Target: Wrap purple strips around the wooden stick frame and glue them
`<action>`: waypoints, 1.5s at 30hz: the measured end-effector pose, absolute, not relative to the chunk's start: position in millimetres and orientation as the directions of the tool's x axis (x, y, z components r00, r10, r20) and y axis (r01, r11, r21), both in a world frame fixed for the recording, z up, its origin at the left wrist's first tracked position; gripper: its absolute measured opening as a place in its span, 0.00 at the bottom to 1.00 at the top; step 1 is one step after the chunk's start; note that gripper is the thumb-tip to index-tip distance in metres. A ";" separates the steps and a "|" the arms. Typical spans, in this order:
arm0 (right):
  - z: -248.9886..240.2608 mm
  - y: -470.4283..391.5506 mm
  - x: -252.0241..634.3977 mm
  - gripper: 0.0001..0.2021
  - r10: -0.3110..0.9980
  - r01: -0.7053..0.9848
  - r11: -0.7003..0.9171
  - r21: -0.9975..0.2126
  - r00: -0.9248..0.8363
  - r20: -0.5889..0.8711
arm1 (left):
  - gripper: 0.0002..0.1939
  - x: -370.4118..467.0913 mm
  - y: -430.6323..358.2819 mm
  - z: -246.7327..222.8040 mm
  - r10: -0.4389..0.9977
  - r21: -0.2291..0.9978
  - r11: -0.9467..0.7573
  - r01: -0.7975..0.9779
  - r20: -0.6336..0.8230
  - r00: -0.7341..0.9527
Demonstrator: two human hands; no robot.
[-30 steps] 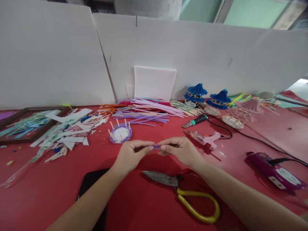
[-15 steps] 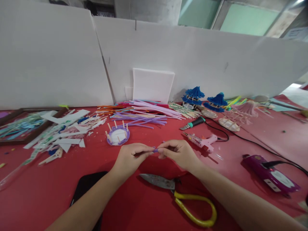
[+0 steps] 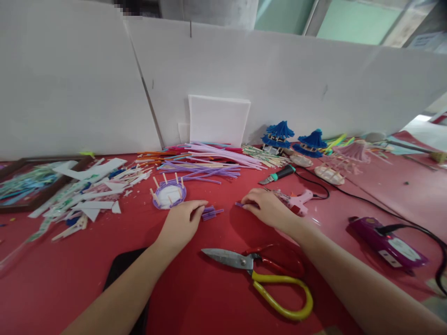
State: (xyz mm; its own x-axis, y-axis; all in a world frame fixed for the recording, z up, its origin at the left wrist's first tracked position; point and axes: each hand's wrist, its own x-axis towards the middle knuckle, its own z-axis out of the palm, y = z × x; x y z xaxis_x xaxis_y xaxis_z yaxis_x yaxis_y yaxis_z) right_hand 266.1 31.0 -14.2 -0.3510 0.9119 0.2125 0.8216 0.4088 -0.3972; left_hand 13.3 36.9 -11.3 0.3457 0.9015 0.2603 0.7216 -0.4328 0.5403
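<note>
Purple straw pieces (image 3: pixel 211 213) lie on the red table (image 3: pixel 209 298), just right of the left hand (image 3: pixel 181 223), whose fingers curl down beside them. The right hand (image 3: pixel 267 208) pinches one small purple bit (image 3: pixel 239 204) near the pink glue gun (image 3: pixel 298 203). Scissors (image 3: pixel 258 274) lie nearer

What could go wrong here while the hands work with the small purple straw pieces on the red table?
The scissors lie just below both hands, blade toward the left hand; a wrist might brush it. The right hand rests against the plugged-in glue gun, possibly hot. The cut straw pieces could roll away.
</note>
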 end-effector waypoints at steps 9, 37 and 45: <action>-7.6 20.1 251.0 0.10 0.865 0.786 0.500 -0.363 -0.432 0.254 | 0.17 22.5 23.1 -3.2 0.886 0.617 -0.464 0.635 0.305 0.350; -4.8 -4.9 222.5 0.11 0.754 0.358 0.656 -0.664 -0.342 0.561 | 0.15 36.4 13.6 4.2 0.844 0.943 0.329 0.044 -0.315 0.434; -4.6 0.3 220.7 0.14 0.948 0.186 0.315 -0.930 -0.112 0.299 | 0.15 34.5 13.8 3.6 0.833 0.917 0.397 -0.039 -0.343 0.433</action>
